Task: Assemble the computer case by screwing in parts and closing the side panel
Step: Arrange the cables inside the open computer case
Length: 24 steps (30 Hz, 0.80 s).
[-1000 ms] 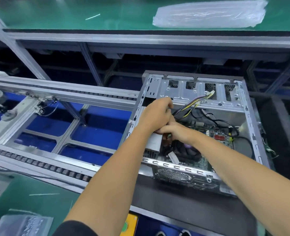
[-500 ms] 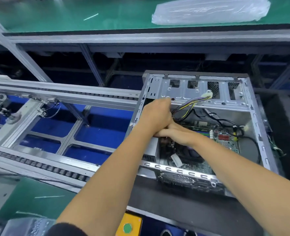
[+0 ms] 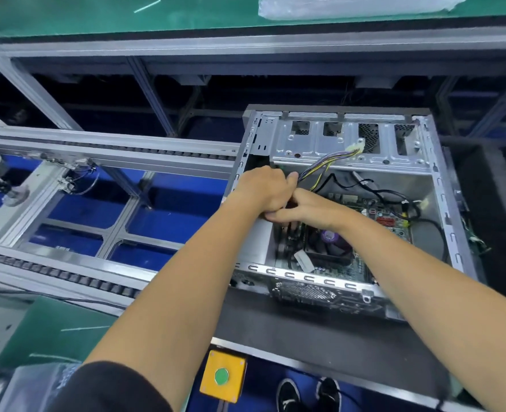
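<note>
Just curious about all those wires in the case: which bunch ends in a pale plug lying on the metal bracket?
The multicoloured wire bundle, yellow, purple and black strands, ending in the pale plug. The black cables lie over the motherboard.

Left hand (image 3: 263, 190) and right hand (image 3: 302, 211) overlap inside the computer case (image 3: 442, 203); their fingertips and any grip are hidden. Plastic bag (image 3: 361, 5) cut by top edge. Shoes (image 3: 308, 395) cut at bottom.

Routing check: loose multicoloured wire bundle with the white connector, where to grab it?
Likely the white connector, from above through the case's open side: it lies exposed on the drive bay bracket, while the wire bundle's other end disappears behind the left hand.
</note>
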Tool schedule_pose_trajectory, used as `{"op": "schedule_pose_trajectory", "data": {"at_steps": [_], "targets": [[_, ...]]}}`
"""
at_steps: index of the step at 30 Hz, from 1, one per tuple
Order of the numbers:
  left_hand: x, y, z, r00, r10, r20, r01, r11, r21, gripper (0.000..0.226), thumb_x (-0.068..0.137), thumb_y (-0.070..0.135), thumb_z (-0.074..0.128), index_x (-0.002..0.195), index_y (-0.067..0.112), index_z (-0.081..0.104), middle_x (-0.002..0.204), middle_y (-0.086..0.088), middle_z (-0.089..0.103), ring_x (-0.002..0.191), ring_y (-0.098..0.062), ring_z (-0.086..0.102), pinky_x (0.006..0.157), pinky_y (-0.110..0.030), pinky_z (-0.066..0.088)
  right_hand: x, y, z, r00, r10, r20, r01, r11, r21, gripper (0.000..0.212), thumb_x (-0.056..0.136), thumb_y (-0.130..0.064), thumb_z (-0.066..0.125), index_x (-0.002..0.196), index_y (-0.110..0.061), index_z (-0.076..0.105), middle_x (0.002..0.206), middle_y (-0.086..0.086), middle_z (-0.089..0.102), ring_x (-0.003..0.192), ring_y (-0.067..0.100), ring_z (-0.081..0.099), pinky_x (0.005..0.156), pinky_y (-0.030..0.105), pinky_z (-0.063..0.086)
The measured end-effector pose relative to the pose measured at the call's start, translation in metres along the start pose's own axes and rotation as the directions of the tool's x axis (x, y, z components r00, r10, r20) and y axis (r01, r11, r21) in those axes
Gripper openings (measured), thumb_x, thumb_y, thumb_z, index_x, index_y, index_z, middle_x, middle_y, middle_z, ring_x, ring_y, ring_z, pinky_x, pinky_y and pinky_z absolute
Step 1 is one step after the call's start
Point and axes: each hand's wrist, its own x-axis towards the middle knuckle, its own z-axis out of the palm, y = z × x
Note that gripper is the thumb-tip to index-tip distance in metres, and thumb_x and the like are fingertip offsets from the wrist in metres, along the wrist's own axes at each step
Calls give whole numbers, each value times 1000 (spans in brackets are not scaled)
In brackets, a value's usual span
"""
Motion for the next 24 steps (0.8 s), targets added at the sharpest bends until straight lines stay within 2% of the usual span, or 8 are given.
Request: {"op": "schedule_pose_trajectory", "data": {"at_steps": [2, 5, 8, 12, 18, 20, 22, 24], "targets": [[1, 0, 2, 1000, -21, -2, 21, 1000, 11, 51, 100, 38, 14, 81, 10, 52, 94, -17, 61, 79, -28, 47, 69, -34, 32, 2, 2, 2, 1000, 20, 22, -20, 1000, 24, 18, 86, -37, 71, 100, -27, 65, 87, -4, 64, 81, 15, 61, 79, 31, 53], [4, 1, 0, 998, -65, -15, 65, 998, 4, 52, 99, 41, 20, 93, 8, 60, 104, -18, 62, 80, -27, 47, 71, -34, 32, 4, 0, 3, 1000, 28, 3, -28, 996, 84, 24, 79, -40, 68, 101, -32, 66, 95, -4, 68, 84, 20, 63, 84, 31, 55], [8, 4, -2, 996, -80, 32, 80, 997, -14, 46, 96, 39, 25, 96, 9, 61, 109, -16, 61, 79, -25, 46, 71, -33, 32, 5, -2, 4, 999, 33, -28, -30, 993, 118, 31, 75, -41, 65, 105, -33, 65, 120, 9, 67, 108, 32, 63, 90, 36, 55], [9, 4, -3, 994, -86, 65, 88, 996, -32, 40, 94, 33, 26, 93, 11, 59, 109, -17, 61, 81, -26, 45, 72, -34, 32, 3, -3, 6, 999, 32, -8, -30, 990, 139, 34, 76, -38, 64, 109, -29, 65, 115, 8, 67, 98, 16, 62, 93, 39, 55], [5, -3, -1, 998, -27, 62, 29, 999, -32, 38, 95, 32, 25, 72, 12, 46, 95, -14, 58, 76, -27, 45, 70, -35, 31, 5, -1, 6, 1000, 16, 4, -17, 997, 78, 35, 84, -34, 70, 114, -16, 66, 104, 17, 69, 84, 13, 65, 94, 39, 56], [3, -3, -2, 999, -21, 47, 22, 999, -35, 35, 96, 32, 24, 79, 14, 47, 100, -16, 58, 78, -28, 44, 71, -35, 30, 7, 0, 4, 1000, 17, 7, -17, 997, 70, 34, 91, -22, 70, 122, -8, 64, 115, 26, 66, 94, 22, 67, 99, 46, 53], [2, -2, -3, 997, -27, 69, 30, 999, -45, 36, 97, 34, 23, 87, 15, 51, 99, -14, 56, 79, -27, 44, 71, -35, 30, 8, 2, 0, 1000, 17, 15, -18, 998, 57, 35, 93, -19, 68, 126, -8, 61, 118, 20, 68, 103, 24, 68, 101, 44, 52], [4, -1, -4, 995, -23, 94, 29, 998, -62, 41, 97, 36, 22, 91, 14, 56, 94, -10, 51, 79, -27, 46, 71, -35, 31, 6, 2, -3, 1000, 5, 26, -6, 1000, 22, 33, 94, -20, 67, 124, -7, 61, 104, 9, 70, 91, 13, 67, 96, 37, 55]]}}
